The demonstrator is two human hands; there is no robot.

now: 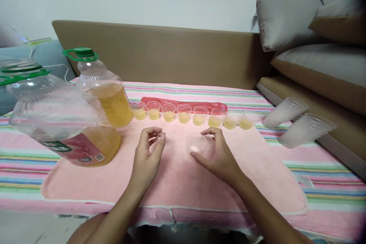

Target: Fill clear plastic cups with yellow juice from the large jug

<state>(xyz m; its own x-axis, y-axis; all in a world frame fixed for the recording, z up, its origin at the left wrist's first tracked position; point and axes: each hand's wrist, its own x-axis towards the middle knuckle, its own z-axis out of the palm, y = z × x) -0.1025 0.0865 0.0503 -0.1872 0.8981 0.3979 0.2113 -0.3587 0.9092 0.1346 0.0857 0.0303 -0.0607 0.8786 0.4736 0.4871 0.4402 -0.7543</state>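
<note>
Head view, looking down over a pink mat [171, 187] spread on a striped cloth [328, 167], with a person's two bare hands above the middle of the mat. The right hand [219, 151] is curved around a clear cup [197, 145], thumb at its near side and fingers at its far side, and seems to be holding it; the blur leaves its exact tilt unclear. The left hand [148, 150] is beside it, apart from the cup, its fingers loosely curled with a narrow space between them and the thumb, holding nothing. Beyond the hands, a row of eight clear cups [183, 114] stands upright across the far part of the mat, each with a little yellow liquid in the bottom. Behind the row lies a long red strip [197, 106]. Judging by this, eight cups have had their share, while the one at the right hand shows no yellow and is not yet in line with them. To the right, two leaning stacks of cups [306, 131] show that many remain unused. To the left are two large jugs: the near jug [57, 116], seemingly uncapped and lower in liquid, and behind it the far jug [104, 93], with a green cap [84, 52] on and noticeably fuller.
</note>
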